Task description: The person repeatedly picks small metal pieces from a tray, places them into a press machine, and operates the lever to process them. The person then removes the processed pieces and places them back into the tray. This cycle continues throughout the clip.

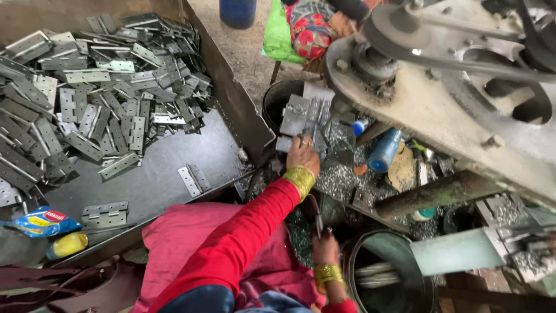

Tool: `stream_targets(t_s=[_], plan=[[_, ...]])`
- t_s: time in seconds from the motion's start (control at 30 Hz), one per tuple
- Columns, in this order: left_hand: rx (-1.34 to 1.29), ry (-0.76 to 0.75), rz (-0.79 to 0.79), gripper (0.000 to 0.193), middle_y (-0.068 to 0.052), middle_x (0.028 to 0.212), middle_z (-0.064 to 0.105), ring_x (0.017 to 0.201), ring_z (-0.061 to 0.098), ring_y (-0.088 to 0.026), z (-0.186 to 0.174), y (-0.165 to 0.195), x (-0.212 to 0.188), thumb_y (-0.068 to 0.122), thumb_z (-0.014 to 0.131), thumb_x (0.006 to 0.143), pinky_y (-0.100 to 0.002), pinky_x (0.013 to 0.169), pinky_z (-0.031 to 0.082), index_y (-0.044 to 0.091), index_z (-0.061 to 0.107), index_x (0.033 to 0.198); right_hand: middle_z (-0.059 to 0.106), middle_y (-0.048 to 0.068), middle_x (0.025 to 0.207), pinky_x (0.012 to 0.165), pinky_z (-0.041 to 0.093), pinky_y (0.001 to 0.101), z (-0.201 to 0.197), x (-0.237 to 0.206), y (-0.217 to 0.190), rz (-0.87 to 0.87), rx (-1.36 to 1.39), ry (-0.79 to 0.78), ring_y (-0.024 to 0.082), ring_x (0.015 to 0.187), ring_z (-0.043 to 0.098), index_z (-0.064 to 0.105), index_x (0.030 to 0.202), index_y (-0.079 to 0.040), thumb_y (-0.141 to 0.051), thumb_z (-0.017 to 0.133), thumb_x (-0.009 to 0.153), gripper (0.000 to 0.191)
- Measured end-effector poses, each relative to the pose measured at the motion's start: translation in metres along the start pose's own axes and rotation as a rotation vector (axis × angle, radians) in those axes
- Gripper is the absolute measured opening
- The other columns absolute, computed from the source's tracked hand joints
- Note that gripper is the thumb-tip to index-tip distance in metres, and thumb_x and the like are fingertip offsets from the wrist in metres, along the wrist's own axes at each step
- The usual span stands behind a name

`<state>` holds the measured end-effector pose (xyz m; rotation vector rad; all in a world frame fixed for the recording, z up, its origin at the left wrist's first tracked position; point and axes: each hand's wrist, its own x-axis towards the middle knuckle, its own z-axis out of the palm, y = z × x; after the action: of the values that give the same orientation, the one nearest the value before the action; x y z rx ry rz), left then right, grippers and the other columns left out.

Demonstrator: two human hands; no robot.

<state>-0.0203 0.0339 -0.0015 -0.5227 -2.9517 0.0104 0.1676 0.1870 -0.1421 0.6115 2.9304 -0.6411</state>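
My left hand (302, 154), in a red sleeve with a gold bangle, reaches forward and grips a stack of grey metal hinges (301, 116) held on the bed of a press machine (440, 110). My right hand (326, 246), also wearing a gold bangle, is low and close to my body. Its fingers are closed around a dark upright handle (318, 221). Metal shavings (336, 179) cover the surface around both hands.
A large metal tray (174, 168) on the left holds a heap of many grey hinges (87, 98). A single hinge (194, 179) and a hinge pair (104, 214) lie apart. A snack packet (43, 222), blue bottle (384, 150) and round bin (388, 272) are nearby.
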Motion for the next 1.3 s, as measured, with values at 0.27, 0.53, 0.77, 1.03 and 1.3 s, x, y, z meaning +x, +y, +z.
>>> stream_targets(t_s=[0.27,0.53,0.77,1.03,1.3], plan=[[0.024,0.072,-0.062,0.036,-0.017,0.149,0.053,0.147,0.035,-0.036,-0.002,-0.004,0.009,0.024,0.053,0.095,-0.056,0.117,0.019,0.009,0.078,0.113,0.072,0.027,0.104,0.087,0.056,0.0536,-0.037,0.043,0.005,-0.04,0.037,-0.074,0.046,0.103,0.068,0.071,0.11,-0.005,-0.047,0.067,0.088,0.047],[-0.137,0.161,-0.113,0.047,-0.012,0.156,0.044,0.149,0.026,-0.038,-0.006,-0.007,0.021,0.031,0.049,0.094,-0.063,0.117,0.008,0.006,0.068,0.13,0.072,0.026,0.108,0.09,0.055,0.0545,-0.002,0.006,-0.005,0.12,0.051,-0.013,0.047,0.107,0.067,0.073,0.112,-0.009,-0.054,0.065,0.083,0.055],[0.036,-0.124,-0.035,0.044,-0.014,0.164,0.037,0.156,0.017,-0.04,-0.01,-0.01,0.03,0.031,0.044,0.101,-0.062,0.122,-0.001,0.013,0.065,0.136,0.072,0.029,0.107,0.089,0.056,0.0518,-0.036,0.035,-0.001,0.061,0.053,-0.085,0.047,0.106,0.069,0.072,0.11,-0.001,-0.054,0.069,0.086,0.059],[-0.014,0.007,-0.064,0.05,-0.011,0.161,0.037,0.154,0.018,-0.039,-0.013,-0.011,0.041,0.026,0.045,0.097,-0.065,0.12,-0.003,0.008,0.058,0.143,0.071,0.031,0.102,0.088,0.054,0.0539,-0.014,0.022,-0.002,0.009,0.12,-0.131,0.049,0.104,0.065,0.073,0.109,-0.004,-0.049,0.067,0.085,0.052],[-0.047,-0.165,-0.087,0.047,-0.015,0.169,0.034,0.157,0.021,-0.038,-0.018,-0.011,0.05,0.029,0.043,0.106,-0.067,0.123,-0.002,0.008,0.061,0.143,0.075,0.027,0.09,0.078,0.059,0.0525,-0.024,0.014,-0.008,0.115,0.125,-0.125,0.045,0.087,0.076,0.07,0.103,-0.006,-0.05,0.06,0.089,0.047]])
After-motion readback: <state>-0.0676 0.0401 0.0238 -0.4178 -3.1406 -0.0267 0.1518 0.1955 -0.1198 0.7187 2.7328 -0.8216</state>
